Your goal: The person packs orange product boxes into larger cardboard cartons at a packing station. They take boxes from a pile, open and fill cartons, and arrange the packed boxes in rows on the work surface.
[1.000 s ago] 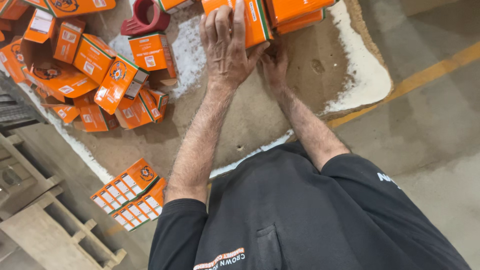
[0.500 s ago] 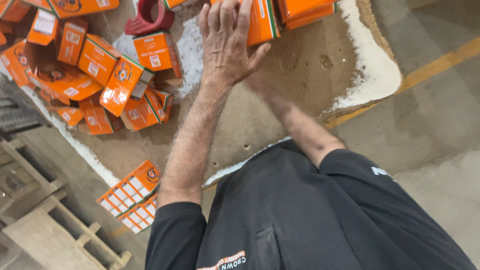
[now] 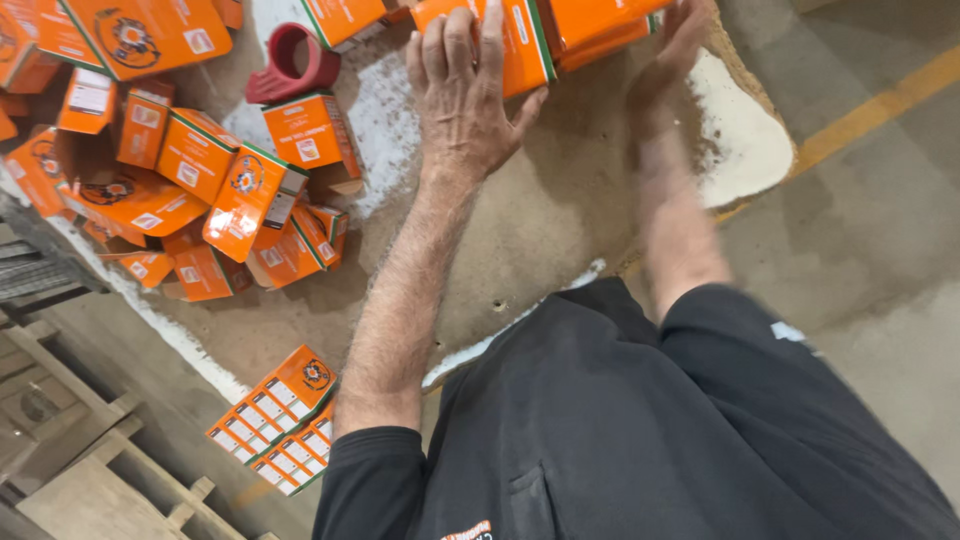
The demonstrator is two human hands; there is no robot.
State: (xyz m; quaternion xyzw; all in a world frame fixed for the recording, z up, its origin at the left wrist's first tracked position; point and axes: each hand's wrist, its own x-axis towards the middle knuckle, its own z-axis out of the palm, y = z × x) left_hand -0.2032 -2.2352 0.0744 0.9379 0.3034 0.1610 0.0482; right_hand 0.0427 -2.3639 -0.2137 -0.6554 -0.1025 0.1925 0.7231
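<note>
Here, seen from above the person's head, the left hand (image 3: pixel 468 95) lies flat with fingers spread on an orange box (image 3: pixel 505 40) at the far edge of the worn brown tabletop (image 3: pixel 540 230), palm pressing the box's side, thumb out to the right. The box has a green stripe along one edge and a small white label. Just right of it, further orange boxes (image 3: pixel 600 25) are stacked. The right hand (image 3: pixel 680 45) is up against that stack, fingers fairly straight and loosely open; it is blurred, so I cannot tell whether it grips anything.

To the left, a loose heap of small orange boxes (image 3: pixel 190 190) lies tumbled at all angles, each with a white rectangular label and a round dark picture on one face. A red plastic tape holder (image 3: pixel 290 65) sits beyond the heap. White patches show where the tabletop's surface has worn off.

Below the table's near edge, on the floor, a flat pack of orange boxes (image 3: pixel 275 415) shows a row of white labels. A yellow line (image 3: pixel 880 105) crosses the concrete floor at right.
</note>
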